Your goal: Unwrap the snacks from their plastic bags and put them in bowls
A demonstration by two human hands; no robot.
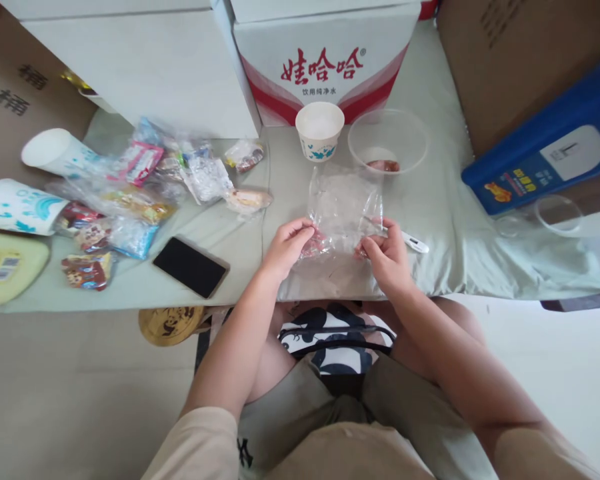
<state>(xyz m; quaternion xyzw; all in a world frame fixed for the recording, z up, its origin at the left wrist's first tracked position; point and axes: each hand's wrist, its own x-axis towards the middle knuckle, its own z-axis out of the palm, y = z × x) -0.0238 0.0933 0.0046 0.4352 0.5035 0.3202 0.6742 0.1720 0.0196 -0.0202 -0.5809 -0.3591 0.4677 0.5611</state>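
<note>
Head: left grip (289,247), right grip (388,256) pinched on bag (344,200) (clear plastic).

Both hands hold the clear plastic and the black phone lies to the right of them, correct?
Not quite: the left hand and right hand do hold the clear plastic, but the head view shows the black phone to their left.

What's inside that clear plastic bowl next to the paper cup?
Inside the clear bowl, a reddish-brown piece shows low at the near side; I can't tell what it is. Whatever part of the bottom lies beneath it is covered.
</note>
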